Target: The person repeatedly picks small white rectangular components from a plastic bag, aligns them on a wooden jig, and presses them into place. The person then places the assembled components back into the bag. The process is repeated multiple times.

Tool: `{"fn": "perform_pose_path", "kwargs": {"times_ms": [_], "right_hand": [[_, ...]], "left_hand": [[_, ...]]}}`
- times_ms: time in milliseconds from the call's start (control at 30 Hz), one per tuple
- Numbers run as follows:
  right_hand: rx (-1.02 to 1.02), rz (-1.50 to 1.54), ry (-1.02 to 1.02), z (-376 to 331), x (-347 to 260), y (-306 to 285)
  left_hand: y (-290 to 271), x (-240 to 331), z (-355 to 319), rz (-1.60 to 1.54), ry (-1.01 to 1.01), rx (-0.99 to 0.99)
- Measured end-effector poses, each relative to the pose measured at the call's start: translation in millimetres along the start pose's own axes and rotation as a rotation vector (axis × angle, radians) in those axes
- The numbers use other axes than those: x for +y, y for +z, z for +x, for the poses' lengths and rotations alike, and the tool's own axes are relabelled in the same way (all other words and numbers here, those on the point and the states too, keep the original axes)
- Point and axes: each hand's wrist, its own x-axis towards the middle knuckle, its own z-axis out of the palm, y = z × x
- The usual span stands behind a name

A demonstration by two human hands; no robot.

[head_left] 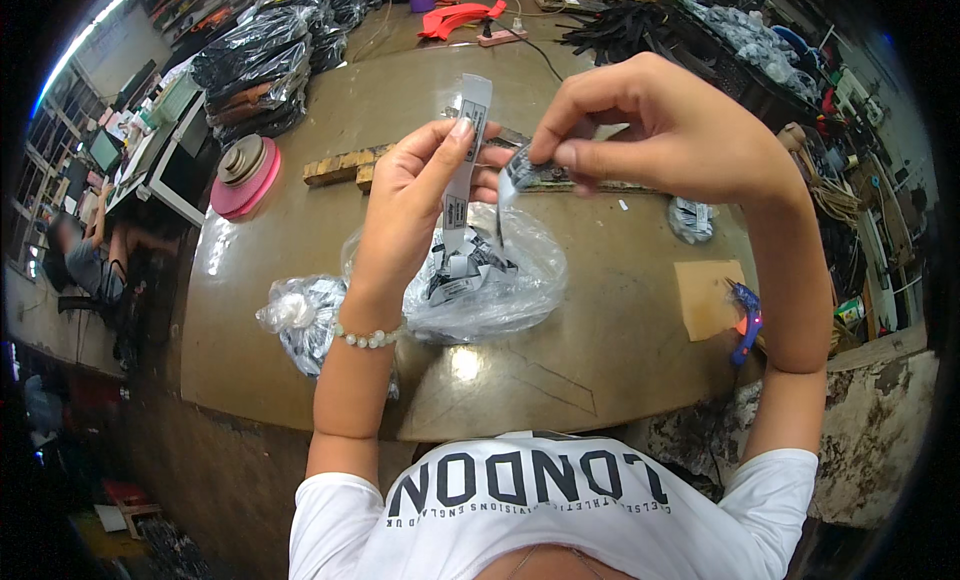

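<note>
My left hand [425, 170] pinches a strip of white and grey printed labels [463, 170] between thumb and fingers, the strip hanging upright. Just to its right, my right hand [640, 140] pinches a curled dark-and-white label piece [518, 170] between thumb and forefinger; its tail hangs down. Whether this piece joins the left-hand strip, I cannot tell. Below both hands lies an open clear plastic bag [535, 300] with a heap of loose black-and-white labels [465, 270] in it. A knotted clear bag [300, 315] with printed pieces sits beside my left forearm.
A blue glue gun [746, 320] lies by a tan card [705, 300] at right. A small bag of labels [690, 220], a wooden bar [335, 167] and a pink round stack [245, 178] are on the table [520, 385]. Black plastic-wrapped stacks [255, 70] stand far left; a person [85, 250] sits beyond.
</note>
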Motion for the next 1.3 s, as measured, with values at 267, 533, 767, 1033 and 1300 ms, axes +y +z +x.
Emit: {"fn": "perform_pose_path", "kwargs": {"times_ms": [267, 533, 767, 1033, 1300], "right_hand": [[0.109, -0.022, -0.011, 17.4, -8.3, 14.6], [0.379, -0.378, -0.149, 32.5, 1.5, 29.6], [0.156, 0.207, 0.01, 36.9, 13.8, 20.3], [0.26, 0.11, -0.071, 29.3, 16.9, 19.0], [0.218, -0.119, -0.017, 11.4, -6.8, -37.7]], "left_hand": [[7.0, -5.2, -3.3, 0.048, 0.14, 0.003], [11.7, -5.4, -11.7, -0.023, 0.121, -0.057], [15.7, -2.1, -18.3, 0.146, 0.131, 0.012], [17.5, -0.9, -16.3, 0.359, 0.112, 0.11], [-4.8, -34.4, -14.4, 0.677, 0.081, -0.012]]}}
